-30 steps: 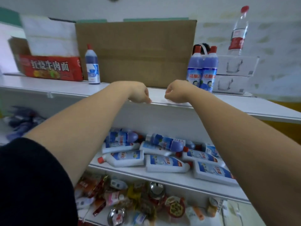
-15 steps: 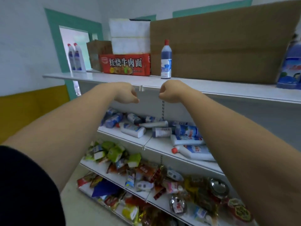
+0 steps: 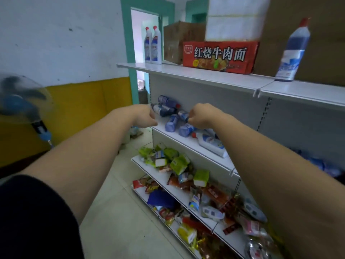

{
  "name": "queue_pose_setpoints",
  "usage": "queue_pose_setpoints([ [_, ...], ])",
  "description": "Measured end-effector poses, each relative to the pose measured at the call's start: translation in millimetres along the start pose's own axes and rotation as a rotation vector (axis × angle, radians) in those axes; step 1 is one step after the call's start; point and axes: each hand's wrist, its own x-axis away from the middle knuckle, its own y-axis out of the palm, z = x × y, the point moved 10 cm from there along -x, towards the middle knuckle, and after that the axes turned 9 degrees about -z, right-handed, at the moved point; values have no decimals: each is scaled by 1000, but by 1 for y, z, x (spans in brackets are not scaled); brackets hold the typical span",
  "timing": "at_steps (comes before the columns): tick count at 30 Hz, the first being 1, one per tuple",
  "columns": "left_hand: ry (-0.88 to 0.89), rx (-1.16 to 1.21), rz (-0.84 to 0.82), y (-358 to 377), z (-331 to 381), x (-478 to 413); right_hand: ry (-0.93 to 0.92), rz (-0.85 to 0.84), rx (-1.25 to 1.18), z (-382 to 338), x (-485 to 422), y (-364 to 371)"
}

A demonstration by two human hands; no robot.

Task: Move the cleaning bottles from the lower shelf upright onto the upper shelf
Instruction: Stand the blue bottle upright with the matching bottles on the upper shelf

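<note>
**Few bottles up, most still lying below**

Nearest, two bare forearms reaching toward the shelving. Left hand (image 3: 144, 117) curled into a loose fist just off the left end of the lower shelf (image 3: 194, 144), nothing visibly in its grip. Right hand (image 3: 200, 115) clenched too, knuckles over the heap of lying bottles (image 3: 172, 116); cannot tell whether a bottle is actually held under the fingers or only touched.

On that lower shelf, a cluster of blue and white bottles on their sides toward the left end, one more white bottle (image 3: 211, 143) lying along the front edge further right, and blurred blue shapes behind the right forearm, probably more of the same.

Further back and higher, on the upper shelf (image 3: 205, 74): two white bottles (image 3: 153, 45) upright at the far left end, one blue bottle (image 3: 291, 53) upright near the shelf joint, beside a red carton (image 3: 220, 57) and brown boxes.

As a judgement: early going. Three upright above, clearly more than that left lying below, each needing a lift and a stand-up on the bare front strip of the upper shelf.
</note>
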Motion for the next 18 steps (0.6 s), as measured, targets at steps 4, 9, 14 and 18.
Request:
queue_pose_setpoints([
  [4, -28, 31, 2, 5, -47, -51, -4, -23, 17, -12, -74, 22],
  [9, -51, 16, -27, 0, -94, -140, 1, -63, 7, -18, -170, 41],
  [14, -28, 13, -54, -8, -120, -232, 49, -72, -25, -8, -255, 49],
  [18, 22, -11, -112, 0, -128, -298, 93, -141, -56, 2, -312, 71],
])
